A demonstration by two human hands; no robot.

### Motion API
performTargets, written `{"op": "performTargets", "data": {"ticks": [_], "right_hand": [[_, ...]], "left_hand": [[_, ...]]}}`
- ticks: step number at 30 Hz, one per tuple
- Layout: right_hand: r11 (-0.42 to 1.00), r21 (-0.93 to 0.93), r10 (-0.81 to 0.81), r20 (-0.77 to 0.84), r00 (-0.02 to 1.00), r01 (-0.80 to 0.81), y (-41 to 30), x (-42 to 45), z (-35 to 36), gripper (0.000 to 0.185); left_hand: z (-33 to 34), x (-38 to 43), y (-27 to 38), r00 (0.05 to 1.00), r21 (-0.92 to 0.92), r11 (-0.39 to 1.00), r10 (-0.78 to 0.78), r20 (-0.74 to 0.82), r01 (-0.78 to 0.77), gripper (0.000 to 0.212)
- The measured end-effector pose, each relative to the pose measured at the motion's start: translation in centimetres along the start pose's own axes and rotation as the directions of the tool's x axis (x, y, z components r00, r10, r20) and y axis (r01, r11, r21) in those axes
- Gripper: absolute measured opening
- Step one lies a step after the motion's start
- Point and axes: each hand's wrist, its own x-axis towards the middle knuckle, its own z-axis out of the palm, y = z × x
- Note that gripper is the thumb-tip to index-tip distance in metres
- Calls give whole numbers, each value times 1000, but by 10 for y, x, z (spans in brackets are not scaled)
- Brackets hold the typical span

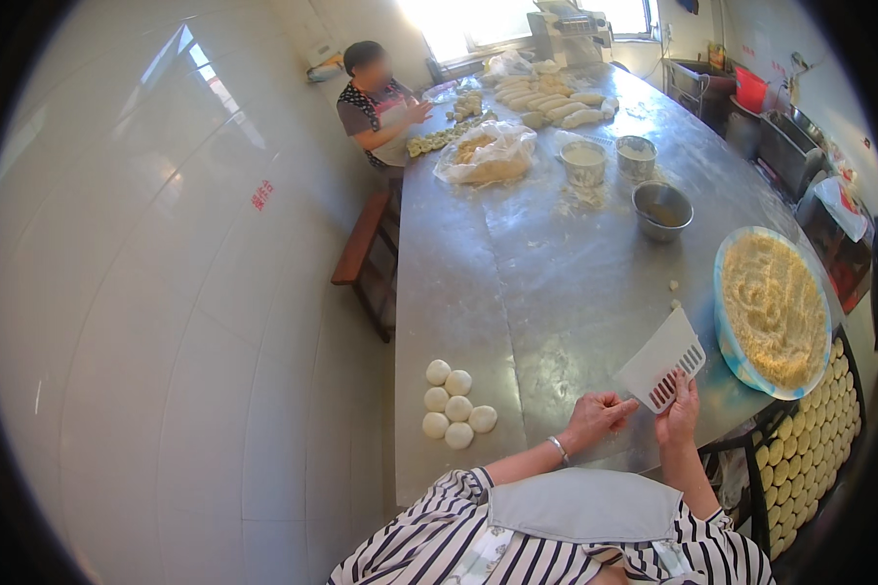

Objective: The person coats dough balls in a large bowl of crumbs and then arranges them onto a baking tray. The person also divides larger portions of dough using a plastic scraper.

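Note:
My right hand (679,415) grips a white plastic dough scraper (662,358) by its slotted edge, thumb over the slots. The scraper tilts up above the steel table (571,292). Close beside its lower corner is my left hand (601,423), fingers curled; whether they touch or pinch the scraper I cannot tell. Several smooth white dough balls (458,409) sit grouped on the table to the left. To the right of the scraper stands a blue-and-white basin (723,344) filled with a yellowish crumbly mixture (775,307). Two small dough scraps (674,294) lie past the scraper.
A metal bowl (662,210) and two floury tubs (584,164) (636,158) stand farther up the table. Beyond are a plastic bag of crumbly filling (486,153) and dough rolls (556,102). Another person (380,110) works at the far left. A tray of round pastries (805,446) is low right.

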Motion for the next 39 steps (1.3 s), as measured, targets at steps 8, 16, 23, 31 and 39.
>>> {"op": "performTargets", "data": {"ticks": [8, 16, 23, 31, 39], "right_hand": [[995, -63, -75, 34, 997, 77, -9, 2, -7, 17], [985, -144, -99, 16, 995, 100, -13, -4, -7, 16], [974, -212, -90, -69, 994, 74, -2, 2, -21, 11], [969, -217, -127, -33, 991, 117, -4, -3, -9, 12], [880, -473, 115, 132, 985, -39, -23, -17, 15, 19]], "left_hand": [[17, 2, -11, 967, -150, 957, 234, -102, -247, 19], [9, 2, -12, 971, 11, 981, 193, -139, -193, 17], [4, -4, -1, 994, -108, 990, 86, -65, -93, 27], [16, 0, -12, 924, -235, 894, 362, -118, -381, 25], [2, 8, -20, 1000, -682, 731, -31, -3, 21, 26]]}}
